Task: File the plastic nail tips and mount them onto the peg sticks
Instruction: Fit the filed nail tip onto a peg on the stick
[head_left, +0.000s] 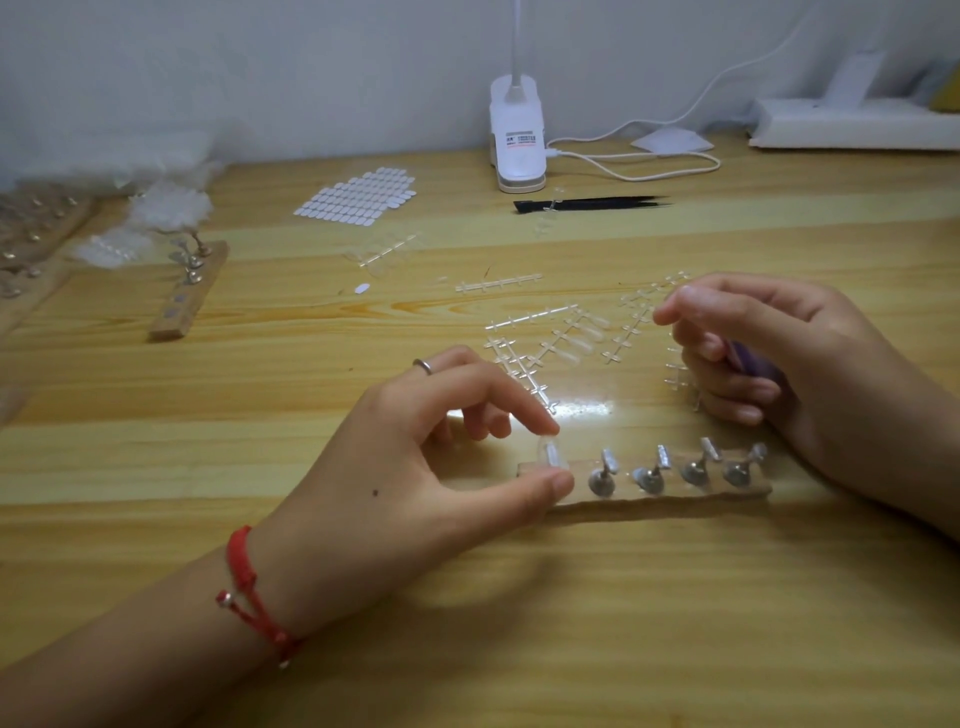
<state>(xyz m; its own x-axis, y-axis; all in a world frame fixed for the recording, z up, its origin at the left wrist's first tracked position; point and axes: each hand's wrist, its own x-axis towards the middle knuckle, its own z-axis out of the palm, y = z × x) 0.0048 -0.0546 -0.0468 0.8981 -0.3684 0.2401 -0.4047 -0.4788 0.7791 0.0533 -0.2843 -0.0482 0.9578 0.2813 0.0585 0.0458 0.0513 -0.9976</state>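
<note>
The wooden table fills my view. On it my left hand reaches in from the near side, and my right hand hangs just above the surface beyond it. Between them, close to me, lies the wooden peg base with a row of five metal pegs. Just behind it are the clear plastic frames. Most look stripped, though a few tips remain on one frame. Farther back is the sheet of white adhesive tabs, with the black tweezers to its right. A second peg base waits well off to my left. My right hand's lower fingers curl round the purple file. Its thumb and forefinger nearly meet, but I cannot tell whether they pinch anything. My left thumb and forefinger pinch a clear nail tip and seat it on the leftmost peg. The other four pegs stand bare. So I judge I am early on this base: one tip is going on and four remain to be filed and mounted. The far base also looks only partly filled.
</note>
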